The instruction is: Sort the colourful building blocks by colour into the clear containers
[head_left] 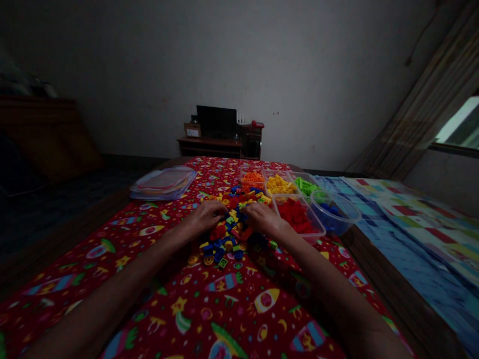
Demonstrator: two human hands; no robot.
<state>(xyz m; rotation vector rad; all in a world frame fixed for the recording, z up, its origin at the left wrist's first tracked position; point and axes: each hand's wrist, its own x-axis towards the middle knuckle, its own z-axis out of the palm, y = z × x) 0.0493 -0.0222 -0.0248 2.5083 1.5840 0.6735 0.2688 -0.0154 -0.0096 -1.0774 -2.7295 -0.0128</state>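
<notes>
"One question: what's where?"
"Left hand [205, 215], bricks [228, 245] on the table [389, 279] between, right hand [262, 218]; I can't tell whether either grip is closed."
"How to handle them well?"
"Spread them thin, clear of the nearest tub [316, 235]."

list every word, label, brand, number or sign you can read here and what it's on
None can be read in this picture.
White label on the small box beside the monitor: too small and blurred to read.
Monitor: dark screen, no legible text or brand.
Red tablecloth: printed rockets and stars, no lettering I can make out.
Pile of blocks: no readable marks.
</notes>
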